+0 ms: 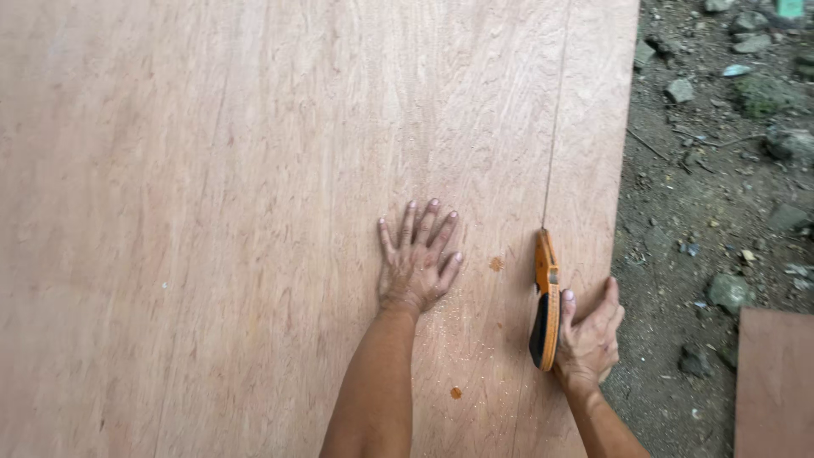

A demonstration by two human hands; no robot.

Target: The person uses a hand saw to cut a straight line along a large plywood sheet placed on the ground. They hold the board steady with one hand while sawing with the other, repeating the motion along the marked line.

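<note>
A large reddish-brown plywood sheet (254,212) fills most of the view and serves as the landmark for everything else. The left hand (415,259) is laid flat on the sheet, a little right of its middle and towards the near end, with the fingers spread apart and released, nothing being grasped; only the palm and fingertips are pressed to the wood. Near the sheet's right edge, a handsaw (544,301) with an orange and black handle is stood on edge in the wood, and its handle is clasped by the right hand (591,335), the fingers being wrapped around the grip and the thumb laid along its side. From the front of the saw a thin straight line (555,119) is seen running away across the sheet towards its far end, roughly parallel to the right edge; the blade itself is barely visible. Fine pale sawdust (462,326) is scattered on the sheet between the two hands, and two small orange spots (496,264) are seen there as well. Beyond the sheet's right edge, dark bare ground (678,280) strewn with grey stones (729,291) is shown, and a smaller board (776,382) of the same colour lies on it at the near right corner.
</note>
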